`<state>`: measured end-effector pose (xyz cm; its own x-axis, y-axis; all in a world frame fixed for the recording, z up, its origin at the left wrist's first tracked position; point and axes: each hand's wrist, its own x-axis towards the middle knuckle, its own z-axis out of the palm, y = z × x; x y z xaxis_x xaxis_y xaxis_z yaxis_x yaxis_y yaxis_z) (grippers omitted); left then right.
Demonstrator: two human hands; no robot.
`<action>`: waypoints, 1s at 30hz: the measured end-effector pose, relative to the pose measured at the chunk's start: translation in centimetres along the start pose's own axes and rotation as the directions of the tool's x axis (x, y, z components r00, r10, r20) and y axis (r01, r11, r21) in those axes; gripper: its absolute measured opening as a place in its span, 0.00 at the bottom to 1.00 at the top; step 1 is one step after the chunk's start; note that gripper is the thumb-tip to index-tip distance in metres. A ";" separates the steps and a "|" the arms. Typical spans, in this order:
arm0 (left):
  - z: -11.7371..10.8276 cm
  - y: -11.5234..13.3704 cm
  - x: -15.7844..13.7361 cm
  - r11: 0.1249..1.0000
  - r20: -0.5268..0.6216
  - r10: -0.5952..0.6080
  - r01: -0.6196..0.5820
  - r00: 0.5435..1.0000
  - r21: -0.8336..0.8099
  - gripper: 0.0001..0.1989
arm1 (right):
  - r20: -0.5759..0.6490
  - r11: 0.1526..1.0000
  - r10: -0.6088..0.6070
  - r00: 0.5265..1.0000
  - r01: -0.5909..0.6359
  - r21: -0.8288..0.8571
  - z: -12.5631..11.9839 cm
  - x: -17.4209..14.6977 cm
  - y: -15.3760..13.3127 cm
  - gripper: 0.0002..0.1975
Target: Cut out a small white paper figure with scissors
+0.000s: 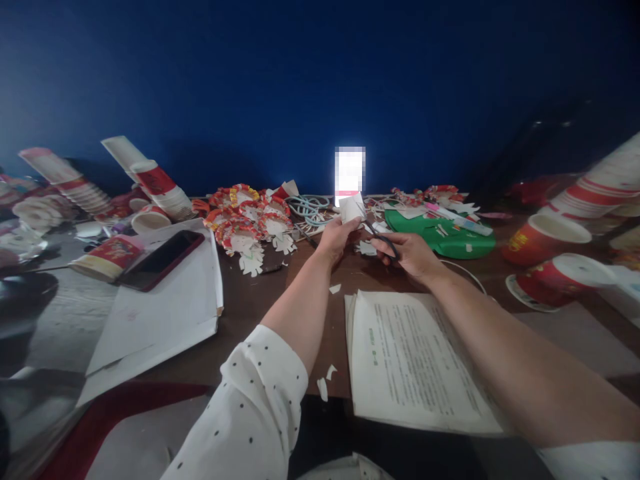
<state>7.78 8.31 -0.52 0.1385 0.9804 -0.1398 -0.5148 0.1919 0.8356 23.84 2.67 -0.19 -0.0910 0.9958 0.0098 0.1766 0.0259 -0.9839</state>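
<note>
White paper (pixel 352 209) is held at twelve o'clock, above the desk (pixel 240 315). Nearest, at six, lie loose scraps (pixel 323 389); at five, a printed booklet (pixel 417 373). Beyond these, the hands work close together: the left hand (pixel 339 239) pinches the paper, the right hand (pixel 409 255) grips dark scissors (pixel 384 239). Whether the blades bite into the paper cannot be told. Clean cutting probably calls for short snips, turning the paper towards the blades, left fingertips kept clear. Farther right, at two, lies a green sheet (pixel 470 248).
</note>
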 end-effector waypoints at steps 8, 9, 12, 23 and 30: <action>-0.2 -0.2 0.3 0.999 -0.006 0.019 -0.019 1.000 0.029 0.07 | 0.006 1.000 -0.010 1.000 0.010 -0.001 0.1 0.0 0.0 0.25; -0.2 -0.2 0.3 0.999 -0.005 0.022 -0.021 1.000 0.031 0.06 | 0.006 1.000 -0.009 1.000 0.009 -0.001 0.1 0.0 0.0 0.25; -0.2 -0.2 0.3 0.999 -0.010 0.027 -0.026 1.000 0.034 0.06 | 0.014 1.000 0.003 1.000 -0.003 -0.006 0.0 0.0 -0.1 0.26; -0.5 -0.6 0.8 0.998 0.006 0.042 -0.043 0.999 0.043 0.06 | 0.010 0.999 0.003 1.000 -0.003 -0.052 0.0 0.0 0.0 0.26; -0.4 -0.4 0.5 0.997 0.036 0.022 -0.025 0.999 0.069 0.10 | 0.011 0.999 0.043 0.999 -0.042 -0.018 -0.2 0.1 0.1 0.28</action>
<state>7.71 8.72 -1.16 0.1570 0.9823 -0.1021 -0.4583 0.1640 0.8735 24.00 2.75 -0.21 -0.0942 0.9950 -0.0342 0.1984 -0.0149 -0.9800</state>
